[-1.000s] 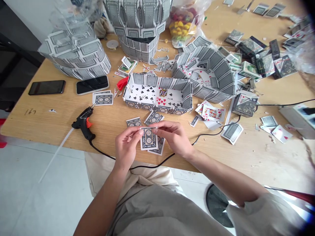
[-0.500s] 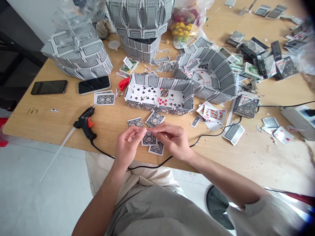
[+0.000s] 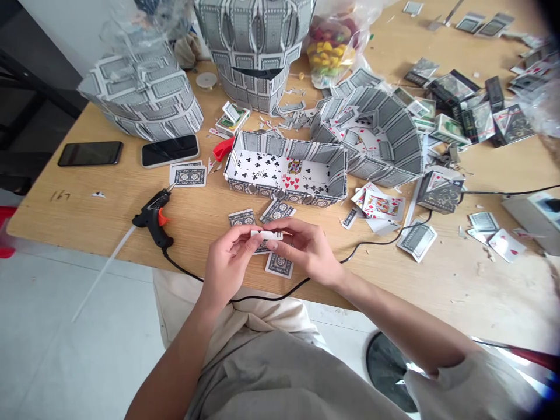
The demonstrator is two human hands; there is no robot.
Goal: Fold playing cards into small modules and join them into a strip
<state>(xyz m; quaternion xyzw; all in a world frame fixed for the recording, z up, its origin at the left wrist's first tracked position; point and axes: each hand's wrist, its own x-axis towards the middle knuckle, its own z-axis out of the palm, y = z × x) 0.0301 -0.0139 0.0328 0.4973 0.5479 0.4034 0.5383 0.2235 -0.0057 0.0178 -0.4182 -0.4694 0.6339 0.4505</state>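
My left hand (image 3: 227, 262) and my right hand (image 3: 306, 248) pinch the two ends of a playing card (image 3: 266, 235) that is folded over, its white face edge up. They hold it just above the near edge of the wooden table (image 3: 87, 204). Another card (image 3: 279, 264) lies face down under my hands, and two more cards (image 3: 260, 214) lie just beyond them. A rectangular box made of cards (image 3: 286, 172) stands behind those. A black glue gun (image 3: 153, 219) lies to the left of my left hand, its cord running under my wrists.
Two phones (image 3: 131, 153) lie at the left. Large curved card structures (image 3: 144, 93) stand at the back left, back centre and centre right. Card packs (image 3: 464, 108), loose cards and scraps litter the right side. A grey box (image 3: 531, 216) sits at the right edge.
The card hung flat and back-up between my hands a second ago. Now it is folded over, with only its white edge showing between my fingertips.
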